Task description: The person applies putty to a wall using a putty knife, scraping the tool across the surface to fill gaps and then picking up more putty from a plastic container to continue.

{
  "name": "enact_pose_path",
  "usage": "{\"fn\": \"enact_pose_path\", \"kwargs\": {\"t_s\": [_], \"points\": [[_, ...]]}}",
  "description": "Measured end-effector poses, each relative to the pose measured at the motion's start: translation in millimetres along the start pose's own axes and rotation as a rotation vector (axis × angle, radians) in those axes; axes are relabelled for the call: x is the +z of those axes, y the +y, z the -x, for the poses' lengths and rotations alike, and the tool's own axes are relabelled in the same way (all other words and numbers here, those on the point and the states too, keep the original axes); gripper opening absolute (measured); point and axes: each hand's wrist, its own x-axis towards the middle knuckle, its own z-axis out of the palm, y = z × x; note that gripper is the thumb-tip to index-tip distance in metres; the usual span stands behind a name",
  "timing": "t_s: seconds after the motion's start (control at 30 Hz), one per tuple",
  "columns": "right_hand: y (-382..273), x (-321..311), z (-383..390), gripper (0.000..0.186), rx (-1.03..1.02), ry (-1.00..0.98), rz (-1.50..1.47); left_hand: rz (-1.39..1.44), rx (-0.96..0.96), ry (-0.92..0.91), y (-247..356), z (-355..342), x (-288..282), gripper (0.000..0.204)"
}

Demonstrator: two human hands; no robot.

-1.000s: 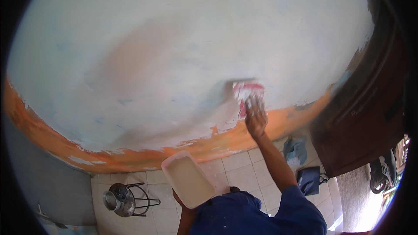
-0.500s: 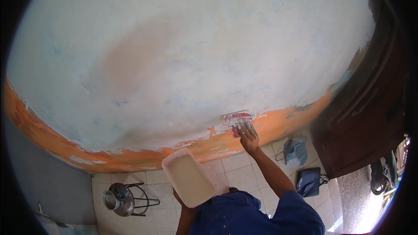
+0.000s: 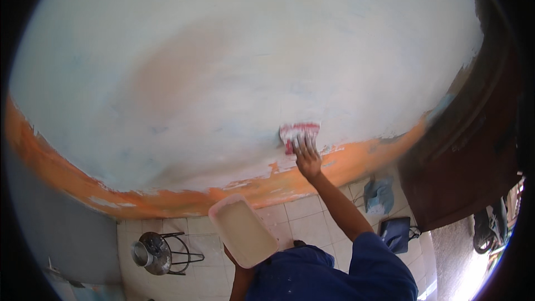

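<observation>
My right hand [image 3: 308, 157] holds a red putty spreader [image 3: 290, 131] smeared with white, its blade flat against the wall [image 3: 234, 89]. The fingers press along the spreader's back, just above the orange band. On my left, a shallow pale pink tub [image 3: 258, 218] of smooth cream-coloured filler [image 3: 245, 234] is held in front of my body. My left hand [image 3: 227, 254] supports it from below, its fingers mostly hidden behind the tub. Whitish filler covers most of the wall, with faint bluish patches showing through.
A bare orange strip [image 3: 184, 202] runs along the wall's foot. At the lower left, a round stool [image 3: 161, 253] with a metal pot [image 3: 142, 253] stands on pale tiles. A blue bag [image 3: 379, 195] and a dark bag [image 3: 394, 235] lie right, near a dark brown door [image 3: 457, 173].
My right hand has moved the spreader up and slightly left across the wall, off the edge of the orange strip. The tub has barely shifted.
</observation>
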Motion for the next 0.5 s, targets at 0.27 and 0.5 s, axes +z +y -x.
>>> {"fn": "enact_pose_path", "kwargs": {"t_s": [0.27, 0.5], "points": [[-39.8, -57.8, -7.6, 0.027, 0.051, 0.084, -0.103, 0.036, 0.04, -0.016, 5.5, 7.8, -2.3, 0.088], [-35.6, -43.7, -117.2, 0.034, 0.034, 0.299, -0.001, 0.041, 0.01, -0.016, 9.1, 5.5, -0.6, 0.088]]}}
